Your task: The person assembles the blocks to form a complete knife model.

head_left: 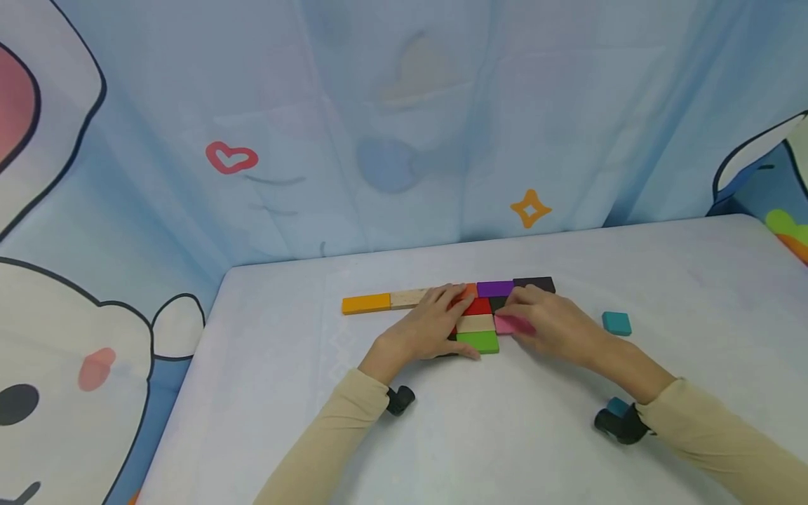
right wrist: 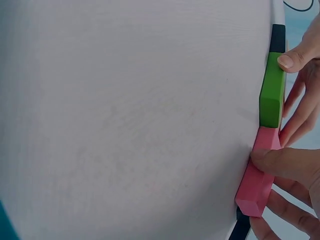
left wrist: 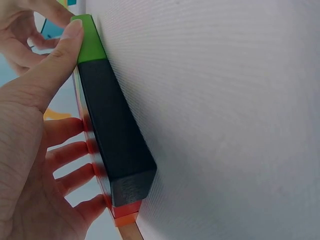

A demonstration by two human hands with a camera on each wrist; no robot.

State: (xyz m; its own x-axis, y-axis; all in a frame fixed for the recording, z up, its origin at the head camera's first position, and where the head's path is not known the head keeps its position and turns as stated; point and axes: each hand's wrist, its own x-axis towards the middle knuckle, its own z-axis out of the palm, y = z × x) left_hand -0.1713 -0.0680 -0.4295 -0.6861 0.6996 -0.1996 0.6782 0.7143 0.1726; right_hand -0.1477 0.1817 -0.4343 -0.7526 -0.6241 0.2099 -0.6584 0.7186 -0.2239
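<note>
Flat coloured blocks lie side by side in rows on the white table. My left hand (head_left: 432,322) rests across them with its fingers spread over the red block (head_left: 481,306) and its neighbours. Its thumb touches the green block (left wrist: 91,42), beside a black block (left wrist: 112,120) in the left wrist view. With my right hand (head_left: 555,324) I pinch a pink block (right wrist: 254,187) between thumb and fingers, at the end of the green one. A cream block (head_left: 475,323) lies between the red and green blocks. The left hand hides part of the rows.
A yellow-orange block (head_left: 366,304) and a pale wood block (head_left: 404,299) extend the back row leftward. Purple (head_left: 495,289) and black (head_left: 538,283) blocks form its right end. One teal block (head_left: 616,323) lies apart on the right; a blue block (head_left: 617,405) shows behind the right wrist camera.
</note>
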